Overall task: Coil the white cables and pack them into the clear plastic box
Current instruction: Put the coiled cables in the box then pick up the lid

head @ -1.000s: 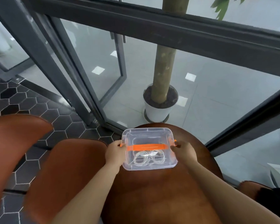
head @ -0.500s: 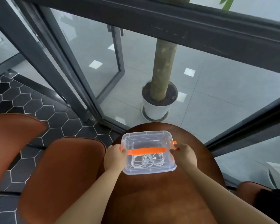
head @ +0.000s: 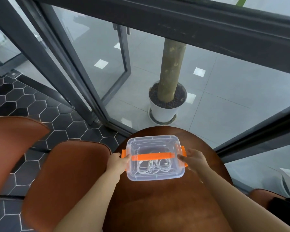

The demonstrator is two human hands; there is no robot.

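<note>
The left hand (head: 117, 162) grips the left end of the clear plastic box (head: 155, 176), thumb on the rim just beside the left orange clip (head: 123, 154). The right hand (head: 193, 159) has its fingertips at the right orange clip (head: 183, 149), though I cannot tell whether they curl round it or only press against it. The box sits on the far part of the round brown desk (head: 166, 201) with its lid (head: 152, 142) on and an orange handle (head: 151, 156) lying flat across the top. The white cables (head: 153, 166) show through the plastic as two neat loops on the box floor, so the packing looks done and the step in hand is most likely latching the lid. To do that well, press both clips inward at once so the box does not slide on the smooth desk. Keep the lid seated evenly all round before the clips snap, and check that no loop of cable is caught under the rim. The loops appear to lie well inside the walls. Further out, a brown leather chair (head: 62, 173) stands just beside the desk on the left, over dark hexagonal floor tiles (head: 32, 106). Beyond the glass, a tree trunk rises from a white pot (head: 164, 113). No brand, label or readable writing shows on the box, the clips or anything else in view.
</note>
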